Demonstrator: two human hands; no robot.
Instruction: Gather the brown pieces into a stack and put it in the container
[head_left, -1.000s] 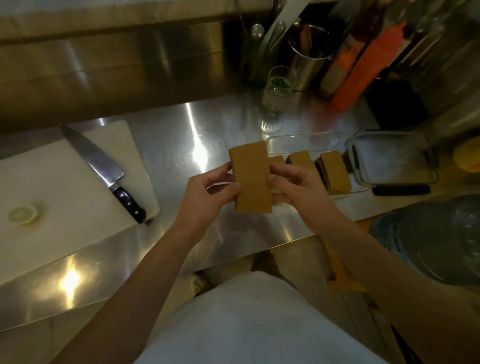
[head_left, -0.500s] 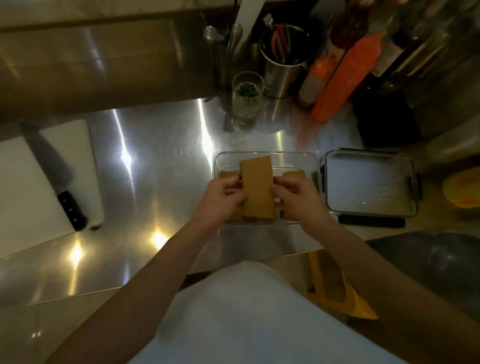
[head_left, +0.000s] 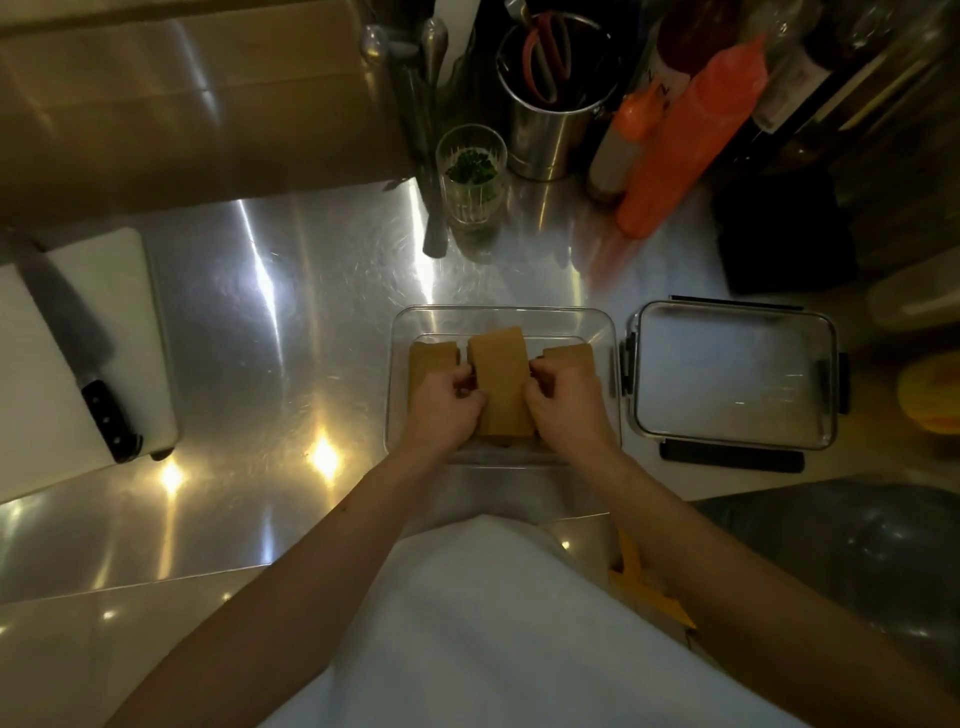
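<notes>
A stack of brown rectangular pieces (head_left: 501, 382) sits inside the clear container (head_left: 498, 314) at the counter's front edge. My left hand (head_left: 447, 408) grips the stack's left side and my right hand (head_left: 563, 402) grips its right side. Two more brown stacks lie in the container: one on the left (head_left: 431, 358), one on the right (head_left: 569, 356), each partly hidden by my hands.
The container's clear lid (head_left: 735, 376) lies just to the right. A white cutting board (head_left: 98, 343) with a knife (head_left: 88, 364) is at the left. A glass of herbs (head_left: 471, 174), a steel utensil pot (head_left: 550, 98) and orange squeeze bottles (head_left: 685, 137) stand behind.
Both hands have carried the brown stack from above the counter down into the container, between the two other stacks. The view has shifted right and forward.
</notes>
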